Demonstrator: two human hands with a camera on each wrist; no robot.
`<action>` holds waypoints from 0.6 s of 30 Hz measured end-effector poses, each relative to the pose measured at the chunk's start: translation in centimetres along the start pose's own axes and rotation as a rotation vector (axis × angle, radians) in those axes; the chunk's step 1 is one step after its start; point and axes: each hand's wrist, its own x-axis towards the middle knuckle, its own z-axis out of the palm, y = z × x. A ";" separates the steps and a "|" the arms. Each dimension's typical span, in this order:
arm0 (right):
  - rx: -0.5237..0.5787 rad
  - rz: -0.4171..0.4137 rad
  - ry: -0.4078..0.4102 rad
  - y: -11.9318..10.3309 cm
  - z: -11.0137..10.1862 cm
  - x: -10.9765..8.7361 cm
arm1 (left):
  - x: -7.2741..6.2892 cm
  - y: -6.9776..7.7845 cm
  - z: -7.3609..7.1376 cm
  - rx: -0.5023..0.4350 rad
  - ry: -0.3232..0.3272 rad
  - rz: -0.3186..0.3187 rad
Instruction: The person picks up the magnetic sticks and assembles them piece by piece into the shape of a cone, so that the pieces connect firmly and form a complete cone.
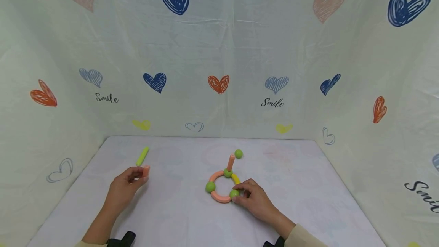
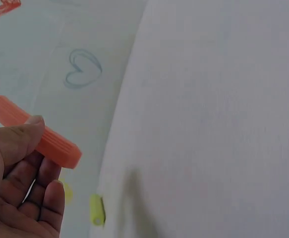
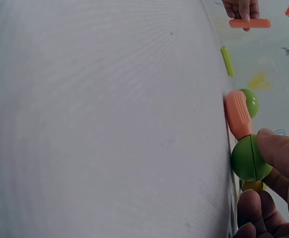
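Note:
My left hand (image 1: 125, 188) pinches a ridged orange stick (image 2: 55, 144) between thumb and fingers, raised over the left part of the table. With the right hand (image 1: 255, 200) I grip a green ball (image 3: 247, 157) at the lower right of a ring. Curved orange pieces (image 1: 220, 198), a curved yellow piece (image 1: 235, 178) and green balls (image 1: 210, 187) make up this ring, which lies on the table. From the ball at its top, an upright-looking orange stick (image 1: 231, 162) points away from me. The right fingers partly hide the yellow piece.
A loose green ball (image 1: 238, 153) sits just beyond the ring's orange stick. Behind my left hand lies a yellow-green stick (image 1: 142, 156). The white table (image 1: 291, 170) is bordered at the back and sides by a curtain (image 1: 240, 48) printed with hearts.

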 end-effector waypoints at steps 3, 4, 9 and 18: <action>-0.002 0.001 -0.001 0.0 0.0 0.0 | -0.1 1.5 1.5 -0.048 -0.030 0.007; -0.004 0.001 -0.001 0.0 0.0 0.0 | -0.1 2.0 2.1 -0.060 -0.036 0.012; -0.005 -0.001 0.002 0.0 0.0 0.0 | -0.1 4.0 4.7 -0.127 -0.059 0.049; 0.001 -0.003 0.000 0.1 0.0 0.0 | -0.6 7.3 8.8 -0.191 -0.071 0.141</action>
